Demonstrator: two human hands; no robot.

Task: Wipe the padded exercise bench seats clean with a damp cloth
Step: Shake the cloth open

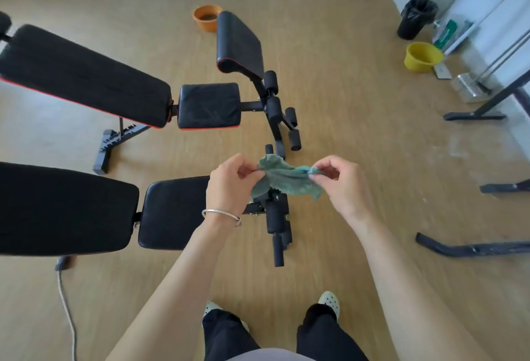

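A green cloth (284, 178) hangs stretched between both hands above the floor. My left hand (229, 185) pinches its left end and my right hand (341, 183) pinches its right end. Below my left hand lies the near bench's black seat pad (172, 214), with its long back pad (63, 208) to the left. Farther back stands a second bench with a small seat pad (208, 105), a long back pad (83, 74) and a raised pad (239, 42). The cloth touches no pad.
Foam rollers and frame bars (276, 226) stick out at the benches' right ends. An orange basin (206, 18) sits behind the far bench, with a yellow basin (423, 56) and a black bin (415, 18) at the right. Black stand feet (473, 247) and a cable (66, 303) lie on the floor.
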